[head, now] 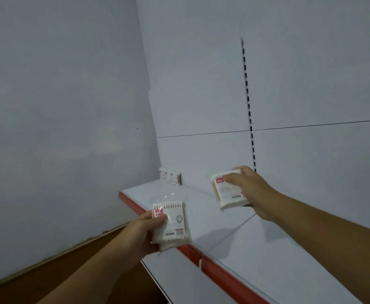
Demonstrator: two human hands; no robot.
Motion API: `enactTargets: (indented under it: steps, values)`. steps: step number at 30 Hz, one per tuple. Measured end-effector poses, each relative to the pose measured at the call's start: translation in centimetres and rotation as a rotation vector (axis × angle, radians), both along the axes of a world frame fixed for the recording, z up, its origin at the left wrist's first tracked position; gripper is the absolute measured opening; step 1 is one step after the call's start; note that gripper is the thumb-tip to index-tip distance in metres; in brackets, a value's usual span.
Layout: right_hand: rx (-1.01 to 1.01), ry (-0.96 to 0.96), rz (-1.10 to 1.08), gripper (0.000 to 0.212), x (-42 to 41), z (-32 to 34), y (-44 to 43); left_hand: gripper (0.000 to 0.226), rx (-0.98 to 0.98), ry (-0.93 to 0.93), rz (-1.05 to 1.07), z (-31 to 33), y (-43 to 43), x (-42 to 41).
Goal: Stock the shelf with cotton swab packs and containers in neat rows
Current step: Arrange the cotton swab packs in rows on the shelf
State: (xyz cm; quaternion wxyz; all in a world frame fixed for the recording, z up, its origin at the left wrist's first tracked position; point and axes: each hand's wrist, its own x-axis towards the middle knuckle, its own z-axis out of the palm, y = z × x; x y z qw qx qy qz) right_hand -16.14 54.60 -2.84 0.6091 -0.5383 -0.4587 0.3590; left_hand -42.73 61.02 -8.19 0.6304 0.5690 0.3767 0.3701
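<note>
Cotton swab packs, flat, clear-wrapped, white, probably light, pliable, slippery, best pinched at the edges: first pack [173,224] gripped in left hand [143,232] over white red-edged shelf [267,249], second pack [229,193] gripped in right hand [253,191] at its 2 o'clock, shelved packs [170,176] at 12 o'clock.

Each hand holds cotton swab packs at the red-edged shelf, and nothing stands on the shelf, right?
Not quite: the head view shows a few standing packs in the back left corner of the shelf. Otherwise yes: the left hand grips the left bundle, the right hand grips the right bundle.
</note>
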Motion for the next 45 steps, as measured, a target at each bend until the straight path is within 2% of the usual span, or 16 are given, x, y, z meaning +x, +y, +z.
enactTargets:
  steps: [2,5,10,15,19,25,35,42,45]
  values:
    - [-0.025,0.061,0.016,0.006,-1.2,-0.3,4.9,0.049,0.005,0.005,0.044,0.9,4.3,-2.2]
    - [-0.028,0.072,0.005,0.014,-2.7,-0.3,11.8,0.049,0.019,-0.064,0.078,2.6,9.8,-4.5]
    - [-0.018,-0.092,0.021,0.003,-5.3,-1.7,21.5,0.049,0.031,-0.106,0.095,2.2,17.5,-6.9]
    - [-0.059,-0.23,-0.051,0.011,-8.1,-3.3,30.0,0.047,0.034,-0.136,0.095,1.2,27.1,-10.7]
    - [-0.098,-0.326,-0.116,0.013,-10.2,-4.4,36.4,0.043,0.046,-0.155,0.018,1.0,35.2,-14.1]
    - [-0.12,-0.456,-0.315,0.016,-12.2,-4.2,44.5,0.04,0.039,-0.178,-0.06,1.6,47.0,-17.0]
    - [-0.114,-0.832,-0.493,0.019,-12.1,-4.6,58.4,0.032,-0.08,-0.262,-0.092,-0.4,60.8,-14.3]
    - [-0.132,-1.079,-0.488,0.016,-11.4,-4.9,67.6,0.032,-0.067,-0.276,-0.149,-1.0,68.3,-13.3]
    - [-0.163,-1.341,-0.508,0.016,-11.4,-6.1,69.9,0.034,-0.102,-0.254,-0.209,-1.7,70.5,-11.9]
